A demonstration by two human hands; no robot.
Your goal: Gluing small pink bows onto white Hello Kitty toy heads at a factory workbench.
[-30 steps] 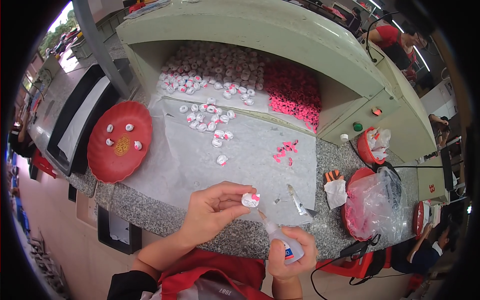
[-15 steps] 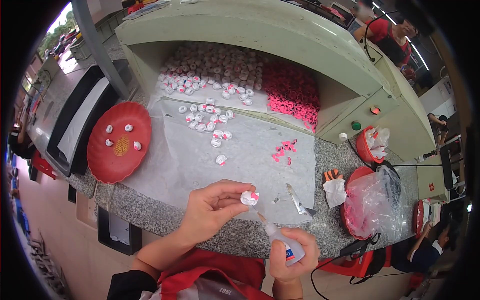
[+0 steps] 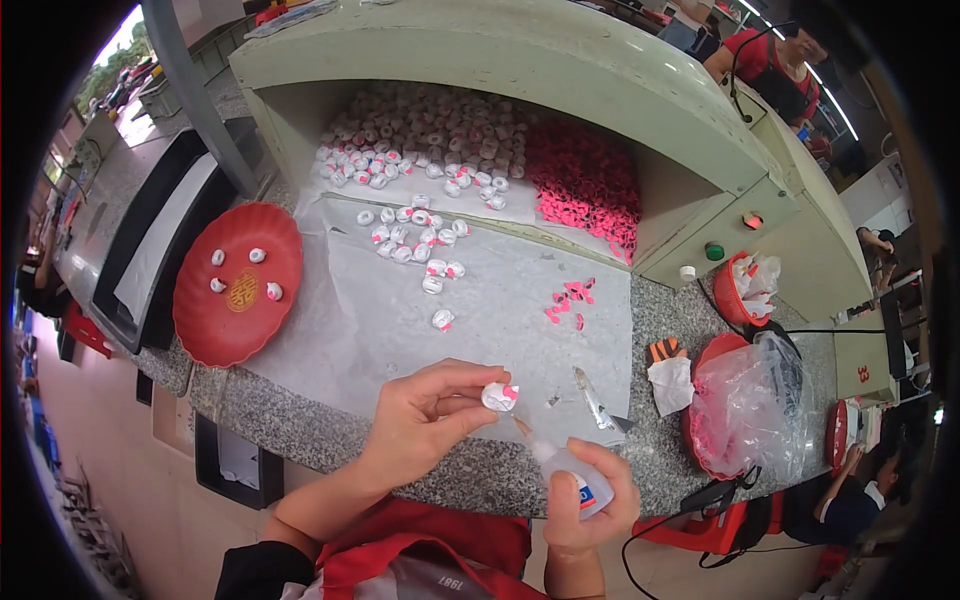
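Between the thumb and fingers of my left hand (image 3: 425,415) is a small white piece with a pink patch (image 3: 499,397), held just above the front edge of the paper. My right hand (image 3: 592,498) grips a translucent squeeze bottle (image 3: 572,472) with a long thin nozzle (image 3: 522,427). The nozzle points up at the underside of the white piece; I cannot tell whether its tip touches. Past my hands, several similar white pieces (image 3: 432,285) lie on the white paper sheet (image 3: 345,300), and a scatter of small pink parts (image 3: 570,297) rests on its right side.
A red scalloped plate (image 3: 205,320) with several white pieces stands at left beside a black tray (image 3: 110,270). The pale green cabinet (image 3: 480,45) behind shelters heaps of white and pink parts. Tweezers (image 3: 592,400) lie at right, near a plastic bag (image 3: 755,400) on a red dish.
The squeeze bottle has tilted slightly in my right hand, and its nozzle has shifted a little against the white piece. My left hand holds nearly still.
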